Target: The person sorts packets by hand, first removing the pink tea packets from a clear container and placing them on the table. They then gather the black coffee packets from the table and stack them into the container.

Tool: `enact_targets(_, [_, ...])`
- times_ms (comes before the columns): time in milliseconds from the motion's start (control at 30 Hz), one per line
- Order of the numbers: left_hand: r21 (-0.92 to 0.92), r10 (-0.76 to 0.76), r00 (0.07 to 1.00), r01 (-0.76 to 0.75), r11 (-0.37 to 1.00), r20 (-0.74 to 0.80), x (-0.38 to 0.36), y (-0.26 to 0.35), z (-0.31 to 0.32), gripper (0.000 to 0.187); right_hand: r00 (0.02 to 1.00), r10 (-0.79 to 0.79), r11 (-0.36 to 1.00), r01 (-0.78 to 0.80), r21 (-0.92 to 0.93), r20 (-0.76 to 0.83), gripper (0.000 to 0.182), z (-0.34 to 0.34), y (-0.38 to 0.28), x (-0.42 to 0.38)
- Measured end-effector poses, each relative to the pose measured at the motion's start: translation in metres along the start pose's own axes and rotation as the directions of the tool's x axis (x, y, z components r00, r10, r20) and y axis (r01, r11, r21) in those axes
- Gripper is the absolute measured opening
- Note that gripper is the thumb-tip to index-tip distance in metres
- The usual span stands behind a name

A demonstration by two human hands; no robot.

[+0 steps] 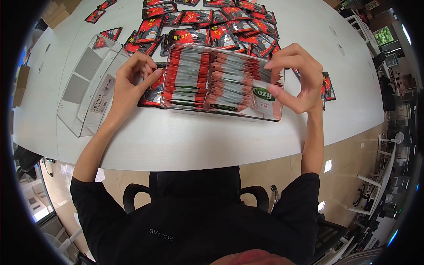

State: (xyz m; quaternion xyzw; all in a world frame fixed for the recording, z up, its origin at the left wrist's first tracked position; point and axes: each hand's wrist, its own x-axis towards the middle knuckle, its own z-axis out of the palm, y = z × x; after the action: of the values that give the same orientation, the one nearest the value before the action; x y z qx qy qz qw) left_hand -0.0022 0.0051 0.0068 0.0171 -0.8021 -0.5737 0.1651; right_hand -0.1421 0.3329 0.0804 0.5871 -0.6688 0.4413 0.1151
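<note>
A clear plastic box [224,115] stands on the table, packed with two rows of sachets: red and silver sachets [187,70] on the left, pink and silver sachets [227,81] on the right. At its right end leans a pink Cozy sachet [265,99]. My right hand [300,75] arches over that end, thumb at this sachet's edge and fingers apart from the thumb. Beside the box's left wall is my left hand [138,76], fingers curled in towards the thumb; what they grip, if anything, is hidden. A red and black packet [152,98] lies beneath it.
Many red and black packets [192,37] are heaped behind the box. A clear labelled plastic stand [90,88] lies at the left. More packets [327,86] lie right of my right hand. An office chair [194,190] is at the table's front edge.
</note>
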Motion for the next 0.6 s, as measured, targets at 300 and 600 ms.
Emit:
enact_targets(300, [0.011,-0.004,1.000,0.004,1.000,-0.001,0.001,0.000,0.000,0.016,0.963,0.020,0.993,0.012,-0.115,0.270,0.022,-0.017,-0.009,0.007])
enact_targets(600, [0.001,-0.013,1.000,0.013,1.000,0.004,0.001,0.000,0.000,0.016,0.989,0.040,0.999,-0.043,0.016,0.144,0.019,-0.025,-0.002,-0.001])
